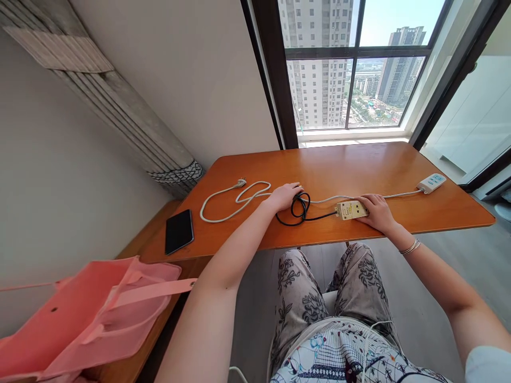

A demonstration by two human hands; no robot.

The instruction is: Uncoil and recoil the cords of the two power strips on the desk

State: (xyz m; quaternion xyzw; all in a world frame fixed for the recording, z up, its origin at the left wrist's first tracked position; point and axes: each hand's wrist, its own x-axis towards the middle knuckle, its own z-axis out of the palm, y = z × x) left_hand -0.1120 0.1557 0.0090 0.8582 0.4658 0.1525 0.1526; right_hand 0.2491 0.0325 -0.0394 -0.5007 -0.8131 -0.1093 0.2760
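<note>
On the orange wooden table (pixel 359 165) my left hand (pixel 284 196) rests with curled fingers on a coiled black cable (pixel 300 208). That cable runs right to a small yellow socket block (pixel 350 210). My right hand (pixel 377 211) grips the right end of this block, fingers wrapped over it. A white cable (pixel 231 201) loops across the table to the left and ends in a plug (pixel 240 183). To the right the white cable leads to a white power strip (pixel 431 182).
A black phone (pixel 179 231) lies face up at the table's left corner. A pink tote bag (pixel 91 314) sits on a lower wooden surface at the near left. Folded grey slats (pixel 120 106) lean on the wall. A large window (pixel 351 69) stands beyond the table.
</note>
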